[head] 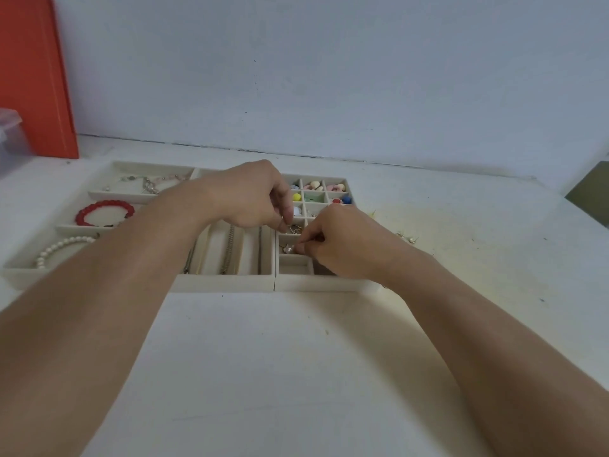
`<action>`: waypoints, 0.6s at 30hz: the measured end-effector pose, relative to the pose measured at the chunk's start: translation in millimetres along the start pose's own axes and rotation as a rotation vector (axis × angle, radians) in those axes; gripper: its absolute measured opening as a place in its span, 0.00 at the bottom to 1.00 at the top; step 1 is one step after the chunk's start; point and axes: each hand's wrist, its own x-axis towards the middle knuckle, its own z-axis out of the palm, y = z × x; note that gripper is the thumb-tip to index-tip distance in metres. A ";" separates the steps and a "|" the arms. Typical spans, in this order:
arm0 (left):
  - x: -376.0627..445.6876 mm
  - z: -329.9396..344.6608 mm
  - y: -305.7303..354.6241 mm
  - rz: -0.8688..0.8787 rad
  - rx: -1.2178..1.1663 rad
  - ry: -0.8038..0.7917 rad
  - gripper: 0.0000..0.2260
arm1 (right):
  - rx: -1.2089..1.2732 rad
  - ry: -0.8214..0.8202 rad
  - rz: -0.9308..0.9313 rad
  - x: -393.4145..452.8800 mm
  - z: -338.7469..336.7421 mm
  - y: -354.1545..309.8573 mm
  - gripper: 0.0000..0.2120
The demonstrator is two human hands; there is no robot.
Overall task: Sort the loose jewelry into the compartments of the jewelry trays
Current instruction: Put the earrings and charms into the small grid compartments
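Observation:
Three cream jewelry trays stand side by side on the white table. The right tray point(324, 285) has many small compartments with colourful earrings. My left hand point(253, 196) hovers over its left column, fingers curled, pinching a thin ring. My right hand point(336, 245) reaches into a small compartment and pinches a small silver earring point(289, 249). The middle tray point(224, 282) holds chains in long slots. In the left tray point(23, 272) lie a red bead bracelet point(103, 212), a pearl bracelet point(62, 247) and a pastel chain.
Loose small earrings point(407, 237) lie on the table to the right of the trays. An orange box point(36, 77) and a clear plastic container point(10, 136) stand at the far left. A wall runs close behind the trays.

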 end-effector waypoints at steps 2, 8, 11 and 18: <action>0.6 -0.9 -0.2 0.002 0.003 0.001 0.06 | 0.006 0.007 -0.001 -0.2 0.0 -0.2 0.09; 2.3 -0.2 -0.7 0.009 -0.003 0.010 0.06 | 0.035 0.012 0.003 -2.6 -4.5 0.7 0.08; 2.2 0.5 -1.2 0.006 -0.015 0.028 0.05 | 0.091 0.046 0.025 -3.9 -15.8 7.2 0.08; 3.8 7.4 -2.4 -0.012 -0.045 0.060 0.04 | 0.208 0.121 0.099 -10.5 -42.1 31.8 0.06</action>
